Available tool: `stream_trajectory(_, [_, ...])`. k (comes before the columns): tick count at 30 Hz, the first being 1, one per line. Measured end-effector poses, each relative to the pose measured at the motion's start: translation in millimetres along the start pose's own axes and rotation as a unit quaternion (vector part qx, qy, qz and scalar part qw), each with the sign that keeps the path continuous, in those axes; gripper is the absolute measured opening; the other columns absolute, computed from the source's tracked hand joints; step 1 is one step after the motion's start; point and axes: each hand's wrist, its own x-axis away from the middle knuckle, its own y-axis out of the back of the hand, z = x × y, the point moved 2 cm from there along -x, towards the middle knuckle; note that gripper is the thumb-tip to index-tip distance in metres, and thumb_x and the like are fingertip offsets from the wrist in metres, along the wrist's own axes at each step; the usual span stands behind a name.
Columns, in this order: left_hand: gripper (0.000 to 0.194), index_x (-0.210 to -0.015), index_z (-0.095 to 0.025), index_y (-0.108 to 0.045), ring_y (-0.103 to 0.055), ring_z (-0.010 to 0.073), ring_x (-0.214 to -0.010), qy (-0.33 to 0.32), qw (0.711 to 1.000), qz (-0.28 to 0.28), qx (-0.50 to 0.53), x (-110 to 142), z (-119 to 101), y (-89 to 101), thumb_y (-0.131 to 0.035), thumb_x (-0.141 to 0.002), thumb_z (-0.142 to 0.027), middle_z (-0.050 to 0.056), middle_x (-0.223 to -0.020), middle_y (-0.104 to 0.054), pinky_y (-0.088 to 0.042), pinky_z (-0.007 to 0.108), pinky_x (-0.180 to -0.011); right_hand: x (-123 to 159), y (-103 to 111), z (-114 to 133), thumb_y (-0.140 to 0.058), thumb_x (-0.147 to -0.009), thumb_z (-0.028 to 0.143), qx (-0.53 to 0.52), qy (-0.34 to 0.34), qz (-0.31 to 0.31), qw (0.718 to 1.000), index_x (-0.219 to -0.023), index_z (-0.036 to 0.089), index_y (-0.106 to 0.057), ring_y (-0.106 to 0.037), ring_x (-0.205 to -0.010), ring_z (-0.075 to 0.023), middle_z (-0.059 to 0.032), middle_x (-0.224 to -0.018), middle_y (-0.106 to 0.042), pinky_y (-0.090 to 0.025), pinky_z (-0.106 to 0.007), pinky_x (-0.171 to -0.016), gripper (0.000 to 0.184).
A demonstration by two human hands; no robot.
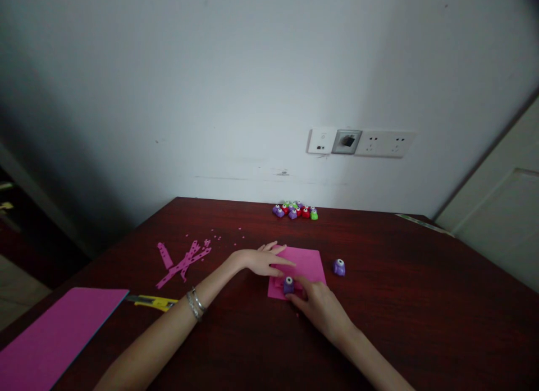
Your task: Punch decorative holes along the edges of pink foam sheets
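A pink paper sheet (307,257) lies on the dark red table in front of me. My left hand (263,262) rests across its left side, fingers stretched out and spread. Near the sheet's front edge is a small purple paper punch (288,285) with a white round top. My right hand (318,304) grips this punch between thumb and fingers; a pink strip partly shows around it, mostly hidden. Just right of the sheet stands a second purple paper punch (339,267), touched by neither hand.
Several purple, red and green punches (295,210) cluster by the wall. Punched pink strips (183,266) and tiny cut-outs lie left. A yellow utility knife (155,303) is beside my left forearm, near a stack of pink sheets (63,335) at the front left.
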Motion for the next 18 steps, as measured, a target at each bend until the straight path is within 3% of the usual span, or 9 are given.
stream_trajectory(4, [0.048,-0.133,-0.029,-0.034,0.004,0.0266,-0.135,-0.026,0.997,-0.057,0.035,3.5,-6.8,10.7,-0.038,-0.088,-0.044,0.004,-0.149,-0.006,-0.010,0.045,-0.107,1.7,0.1,0.7,-0.055,-0.077,0.038,0.004,-0.020,0.000,1.000,-0.105,0.024,-0.059,-0.060,-0.062,-0.0187,-0.0025,-0.070,-0.065,-0.034,-0.023,-0.054,0.032])
stream_trajectory(7, [0.040,-0.123,-0.023,-0.049,-0.018,0.0237,-0.133,-0.046,0.985,-0.156,0.056,8.9,-12.6,22.5,-0.044,-0.086,-0.039,0.008,-0.143,-0.026,-0.021,0.039,-0.105,1.8,4.0,0.6,-0.057,-0.075,0.041,-0.015,-0.026,-0.013,0.999,-0.109,0.023,-0.057,-0.058,-0.059,-0.0180,-0.0010,-0.064,-0.061,-0.035,-0.024,-0.054,0.039])
stream_trajectory(9, [0.032,-0.109,-0.019,-0.058,-0.042,0.0203,-0.118,-0.047,0.969,-0.231,0.074,13.0,-16.2,31.6,-0.046,-0.085,-0.035,0.010,-0.127,-0.049,-0.033,0.034,-0.097,-1.2,9.5,-0.9,-0.056,-0.076,0.043,-0.052,-0.027,-0.029,0.998,-0.105,0.020,-0.057,-0.056,-0.056,-0.0161,0.0008,-0.059,-0.057,-0.034,-0.023,-0.052,0.037])
stream_trajectory(11, [0.028,-0.096,-0.015,-0.062,-0.057,0.0162,-0.092,-0.013,0.954,-0.278,0.110,15.6,-17.8,39.9,-0.046,-0.084,-0.034,0.008,-0.100,-0.063,-0.043,0.029,-0.081,-7.0,15.9,-3.7,-0.055,-0.076,0.045,-0.115,-0.042,-0.026,0.992,-0.097,0.018,-0.058,-0.051,-0.050,-0.0130,0.0031,-0.053,-0.053,-0.033,-0.022,-0.048,0.034])
stream_trajectory(14, [0.031,-0.084,-0.012,-0.061,-0.059,0.0128,-0.064,0.044,0.953,-0.227,0.196,13.9,-17.9,45.7,-0.048,-0.080,-0.039,0.005,-0.075,-0.064,-0.045,0.024,-0.055,-18.1,22.6,-8.9,-0.050,-0.079,0.047,-0.205,-0.106,0.060,0.971,-0.082,0.016,-0.056,-0.040,-0.038,-0.0082,0.0058,-0.045,-0.047,-0.027,-0.019,-0.039,0.032])
stream_trajectory(18, [0.043,-0.074,-0.010,-0.060,-0.058,0.0119,-0.054,0.067,0.953,-0.043,0.293,7.7,-16.7,39.8,-0.055,-0.072,-0.053,0.006,-0.069,-0.064,-0.040,0.020,-0.041,-29.7,25.8,-11.9,-0.047,-0.079,0.053,-0.225,-0.136,0.154,0.953,-0.059,0.015,-0.053,-0.030,-0.030,-0.0046,0.0065,-0.035,-0.042,-0.022,-0.018,-0.033,0.043])
